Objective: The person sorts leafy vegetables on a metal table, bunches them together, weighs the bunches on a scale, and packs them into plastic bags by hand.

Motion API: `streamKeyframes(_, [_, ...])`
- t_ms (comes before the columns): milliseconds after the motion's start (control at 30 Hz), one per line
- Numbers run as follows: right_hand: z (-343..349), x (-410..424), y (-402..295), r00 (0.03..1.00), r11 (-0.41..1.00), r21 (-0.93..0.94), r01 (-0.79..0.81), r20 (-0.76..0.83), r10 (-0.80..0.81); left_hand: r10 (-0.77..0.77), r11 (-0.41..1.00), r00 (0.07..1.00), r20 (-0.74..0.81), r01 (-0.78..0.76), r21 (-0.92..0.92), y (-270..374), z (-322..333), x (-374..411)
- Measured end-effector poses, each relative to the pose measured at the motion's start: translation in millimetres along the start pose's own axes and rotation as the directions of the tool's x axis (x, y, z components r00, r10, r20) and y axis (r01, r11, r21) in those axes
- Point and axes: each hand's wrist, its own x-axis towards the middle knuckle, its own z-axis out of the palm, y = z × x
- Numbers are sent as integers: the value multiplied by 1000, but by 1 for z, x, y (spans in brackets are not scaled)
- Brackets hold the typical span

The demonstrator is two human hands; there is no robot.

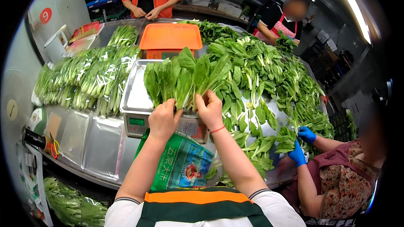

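Note:
Both my hands grip the stem ends of leafy greens (184,80), whose leaves fan out away from me over a steel weighing tray (134,93). My left hand (163,119) has its fingers curled around the stems near the tray's front edge. A short way to its right, my right hand (210,110) pinches more stems between thumb and fingers. Below the tray is a digital scale (199,130) with a lit green display and a keypad. A green printed plastic sack (169,164) lies under my forearms, against the scale's front.
Bagged greens (91,75) lie in rows at left, near clear plastic bags (104,145) and orange-handled scissors (54,148). An orange-topped scale (170,36) stands behind the tray. Loose greens (249,60) cover the right side. A blue-gloved co-worker (298,154) handles greens; two people stand opposite.

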Motion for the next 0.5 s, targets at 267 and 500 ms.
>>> streamKeyframes(267, [1, -7, 8, 929, 919, 205, -336, 232, 288, -188, 960, 981, 41, 192, -202, 7, 3, 6])
streamKeyframes(500, [7, -5, -8, 889, 863, 314, -395, 367, 274, -71, 876, 997, -24, 51, -480, 26, 13, -10])
